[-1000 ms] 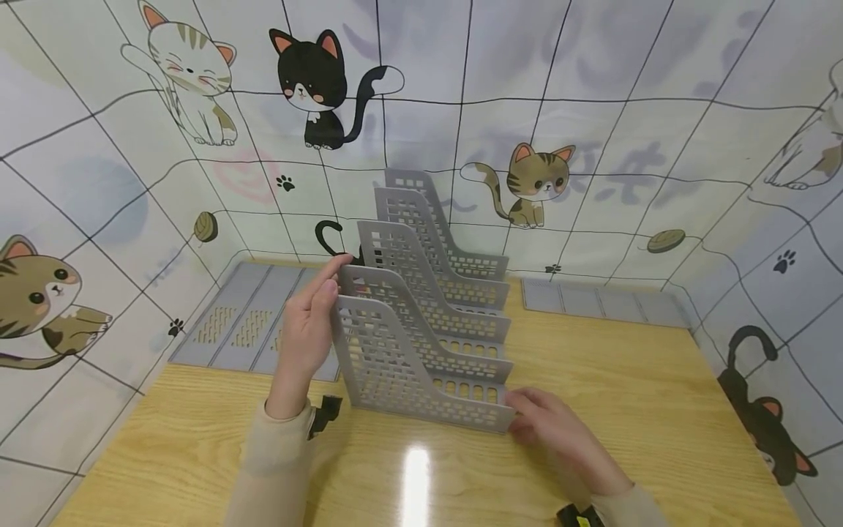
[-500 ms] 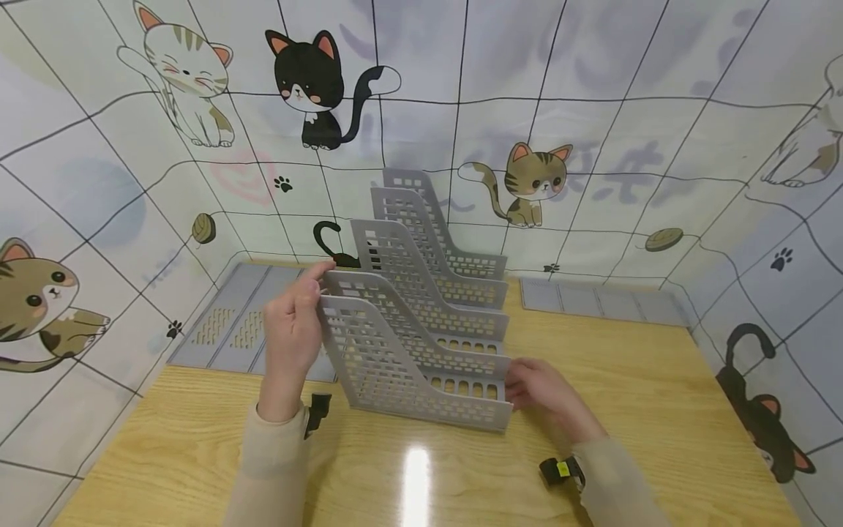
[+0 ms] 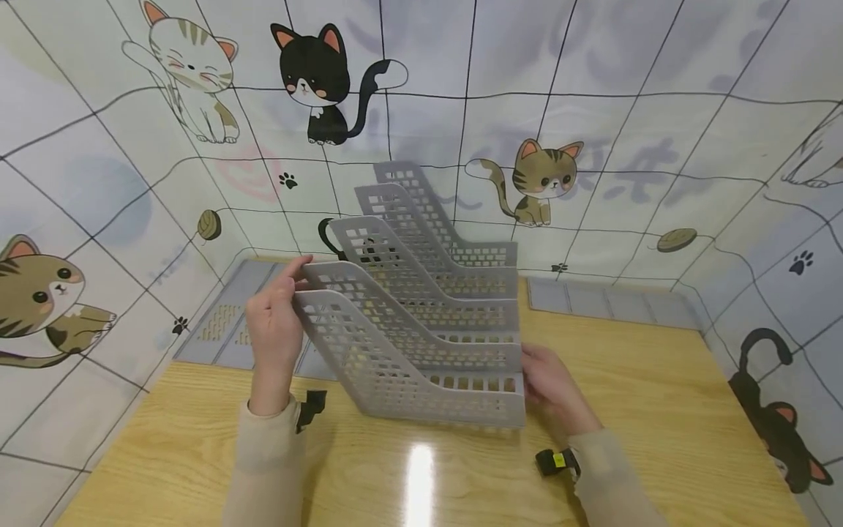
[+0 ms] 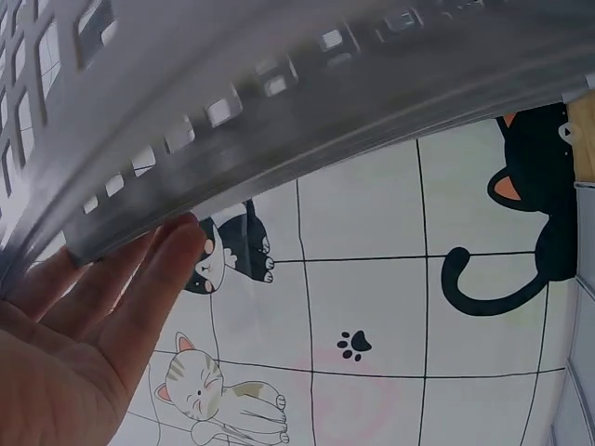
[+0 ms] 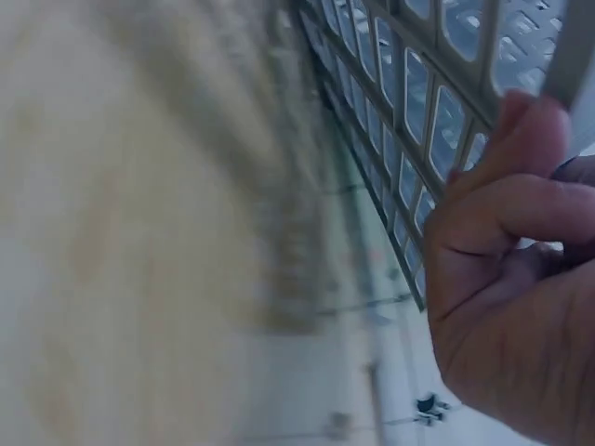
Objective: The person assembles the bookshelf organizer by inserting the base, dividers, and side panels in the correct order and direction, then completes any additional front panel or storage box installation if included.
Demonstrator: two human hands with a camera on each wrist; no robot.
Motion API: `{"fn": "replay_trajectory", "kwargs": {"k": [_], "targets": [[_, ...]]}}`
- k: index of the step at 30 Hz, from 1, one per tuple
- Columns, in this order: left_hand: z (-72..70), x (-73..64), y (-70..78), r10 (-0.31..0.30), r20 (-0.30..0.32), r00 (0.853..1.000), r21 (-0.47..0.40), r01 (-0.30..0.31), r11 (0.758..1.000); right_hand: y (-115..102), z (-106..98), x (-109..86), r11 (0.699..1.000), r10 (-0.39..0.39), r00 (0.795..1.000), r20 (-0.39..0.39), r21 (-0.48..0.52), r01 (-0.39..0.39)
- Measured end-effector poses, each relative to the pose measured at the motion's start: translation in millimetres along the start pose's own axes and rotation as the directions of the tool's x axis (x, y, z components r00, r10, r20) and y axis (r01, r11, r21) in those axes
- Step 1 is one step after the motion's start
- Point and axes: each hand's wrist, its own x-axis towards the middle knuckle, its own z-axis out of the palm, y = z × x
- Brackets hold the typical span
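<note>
Head view showed, going from the left, what looked like one grey slatted panel (image 3: 233, 304) flat on the wooden table (image 3: 612, 380); part of it was hidden, so I could not count its sections. Next came the left hand (image 3: 275, 322), its fingers rather straight and laid at the upper back corners of the two nearest dividers (image 3: 402, 384), probably to steady the tall side. One grey file rack (image 3: 415, 322) was in the middle, its back edge leaning to the left; I counted five dividers. Whether its base touched the table, I could not tell. The right hand (image 3: 549, 380) pinched the low front end, perhaps so that the rack did not slip. Last, one narrow grey panel (image 3: 612, 301) lay near the wall (image 3: 428, 44), seemingly with four sections.
</note>
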Motion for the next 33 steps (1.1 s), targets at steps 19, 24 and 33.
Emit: {"fn": "replay_trajectory", "kwargs": {"k": [19,24,33], "targets": [[5.3,4.7,-13.5,-0.352,0.41,0.842,0.252,0.266,0.93,-70,-49,-72.1,0.975,-0.211,0.939,-0.273,-0.126,0.182],[3.5,5.2,-15.9,-0.416,0.578,0.703,0.283,0.305,0.909,-77,-56,-83.3,0.979,-0.201,0.919,-0.338,-0.102,0.177],[1.4,5.3,-27.2,-0.404,0.698,0.591,0.327,0.239,0.914,-87,-60,-93.2,0.959,-0.251,0.912,-0.325,-0.21,0.189]]}}
